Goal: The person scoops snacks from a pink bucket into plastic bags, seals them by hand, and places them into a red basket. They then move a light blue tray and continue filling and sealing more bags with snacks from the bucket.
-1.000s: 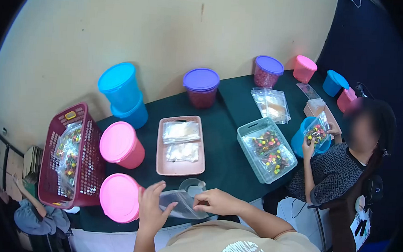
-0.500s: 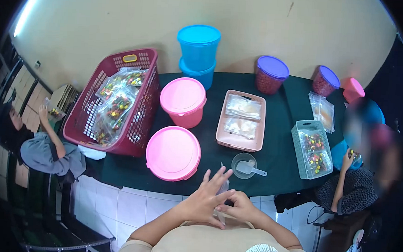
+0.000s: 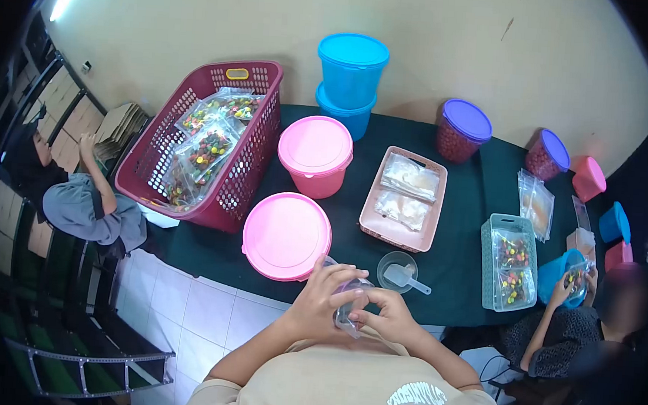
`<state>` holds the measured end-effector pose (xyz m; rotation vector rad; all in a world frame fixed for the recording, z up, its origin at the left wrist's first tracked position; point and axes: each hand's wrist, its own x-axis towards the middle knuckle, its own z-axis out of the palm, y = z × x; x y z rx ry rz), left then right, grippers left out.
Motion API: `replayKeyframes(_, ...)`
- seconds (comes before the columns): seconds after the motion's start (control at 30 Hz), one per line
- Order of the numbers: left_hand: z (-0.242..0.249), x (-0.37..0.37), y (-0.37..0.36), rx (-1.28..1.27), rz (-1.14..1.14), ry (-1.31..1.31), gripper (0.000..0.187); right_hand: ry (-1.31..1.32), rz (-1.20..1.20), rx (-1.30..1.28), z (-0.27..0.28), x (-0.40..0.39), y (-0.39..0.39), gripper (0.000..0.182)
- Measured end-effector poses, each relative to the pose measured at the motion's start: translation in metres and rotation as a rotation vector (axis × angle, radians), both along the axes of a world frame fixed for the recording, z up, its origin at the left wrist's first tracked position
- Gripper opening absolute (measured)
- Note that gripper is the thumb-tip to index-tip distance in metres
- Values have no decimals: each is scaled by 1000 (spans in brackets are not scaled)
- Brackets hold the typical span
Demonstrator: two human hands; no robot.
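In front of my chest I hold a clear plastic bag (image 3: 347, 317), with no filling visible in it. My left hand (image 3: 322, 299) is closed around its left side, fingers curled over the top. My right hand (image 3: 389, 318) pinches the bag's right edge between thumb and fingers. Just beyond my hands stands a small clear bowl (image 3: 388, 263) with a white scoop (image 3: 401, 277) lying in it. The large round pink tub (image 3: 288, 236) is close to my left fingers. Farther out, a pale pink tray (image 3: 398, 238) holds two stacks of flat clear bags (image 3: 408, 178).
A maroon basket (image 3: 245, 186) holds bags of colourful candies. Stacked blue tubs (image 3: 353, 59), another pink tub (image 3: 315, 146) and purple-lidded jars (image 3: 465, 129) stand at the back. At right, a person's hands (image 3: 560, 290) hold a candy bag near a green basket (image 3: 489, 268). Another person sits at left.
The bag has turned and spread wider between my hands, and my left fingers have curled down over it. My view has shifted. The person at right has leaned away from the table items.
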<state>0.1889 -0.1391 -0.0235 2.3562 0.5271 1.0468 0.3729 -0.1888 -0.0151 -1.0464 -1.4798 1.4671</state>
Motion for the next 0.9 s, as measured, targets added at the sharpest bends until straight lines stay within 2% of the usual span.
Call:
replayKeyframes(0.23,-1,15,4,112,150,-46,81,-5,46,97,-6,28,16,11)
replayKeyframes(0.3,-7,22,4,180,194,-101,78,329,-59,-103,-14,41,19,13)
replayKeyframes(0.33,-7,25,4,179,198,-100,78,348,-78,-138,-13,49,22,17)
replayKeyframes(0.37,-7,28,4,140,177,-79,79,345,-71,-141,-13,55,23,17)
replayKeyframes(0.43,-4,37,2,97,169,-65,79,107,-29,7,-13,65,24,18)
replayKeyframes(0.53,-1,51,-3,-10,107,-14,80,5,-15,-18,-7,65,23,16)
replayKeyframes(0.6,2,59,-4,10,89,39,83,-121,8,-36,-8,68,24,23)
replayKeyframes(0.7,1,70,-4,22,44,97,86,-164,-60,0,-10,70,24,24)
replayKeyframes(0.73,1,73,-3,43,8,141,87,-41,-88,41,-23,69,24,31)
replayKeyframes(0.77,1,75,-2,63,-28,184,87,-40,-90,39,-26,71,24,31)
replayKeyframes(0.83,1,84,-5,95,-36,229,85,4,-149,-149,-20,73,25,37)
replayKeyframes(0.9,4,93,-7,87,-29,272,80,35,-134,-195,-35,80,27,44)
